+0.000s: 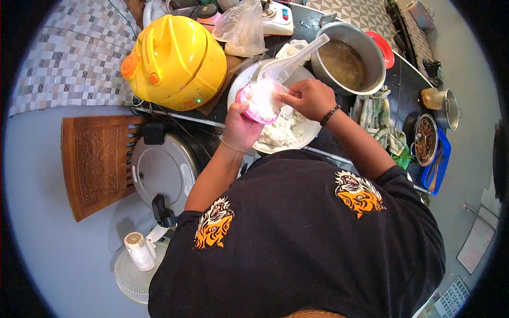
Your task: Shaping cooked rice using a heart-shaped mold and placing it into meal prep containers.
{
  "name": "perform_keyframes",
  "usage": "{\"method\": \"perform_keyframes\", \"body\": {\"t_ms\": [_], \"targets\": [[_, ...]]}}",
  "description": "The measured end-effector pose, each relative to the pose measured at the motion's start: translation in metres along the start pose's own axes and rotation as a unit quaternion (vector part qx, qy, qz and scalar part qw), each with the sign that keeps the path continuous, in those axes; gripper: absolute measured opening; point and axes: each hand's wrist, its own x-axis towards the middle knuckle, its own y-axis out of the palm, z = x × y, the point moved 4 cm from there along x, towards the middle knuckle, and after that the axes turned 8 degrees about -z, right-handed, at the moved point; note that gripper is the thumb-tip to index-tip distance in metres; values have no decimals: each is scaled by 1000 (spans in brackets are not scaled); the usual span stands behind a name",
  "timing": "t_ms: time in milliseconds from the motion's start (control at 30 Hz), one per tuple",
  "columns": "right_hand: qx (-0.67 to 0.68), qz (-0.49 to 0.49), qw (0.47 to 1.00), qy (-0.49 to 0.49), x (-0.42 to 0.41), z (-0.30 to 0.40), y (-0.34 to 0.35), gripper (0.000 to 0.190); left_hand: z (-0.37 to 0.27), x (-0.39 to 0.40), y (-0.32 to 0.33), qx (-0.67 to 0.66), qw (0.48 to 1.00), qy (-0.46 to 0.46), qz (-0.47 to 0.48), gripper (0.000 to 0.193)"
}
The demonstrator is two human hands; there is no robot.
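My left hand [242, 127] holds a small pink bowl [259, 119] heaped with white rice [262, 97], tilted and glaring bright in the light. At the bowl's right side my right hand [312, 99] has its fingertips bent against the rice; whether they pinch anything is hidden. Beneath both hands is a wide white basin [312, 133] with more cooked rice [280, 131] in it. A large translucent plastic ladle [292, 59] lies across the basin's far side, its handle pointing to the upper right.
Left of the basin stands a yellow rice cooker [179, 63] with a lit green light. Close by on the right is a deep metal pot [348, 59] of brown broth. A checked cloth [377, 119], a metal bowl of food [425, 139] and a blue tray [442, 167] lie further right.
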Motion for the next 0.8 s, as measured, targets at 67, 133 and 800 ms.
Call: {"method": "perform_keyframes", "body": {"t_ms": [67, 133, 800], "targets": [[-47, -12, 998, -30, 5, -4, 0, 52, 0, -2, -1, 32, 999, -7, -11, 69], [-57, -11, 998, -34, 10, -8, -8, 52, 0, -7, 0, 7, 1000, -10, -23, 70], [-98, 36, 990, -90, 10, 14, -23, 43, 0, -12, 7, 13, 997, -76, -5, 72]]}}
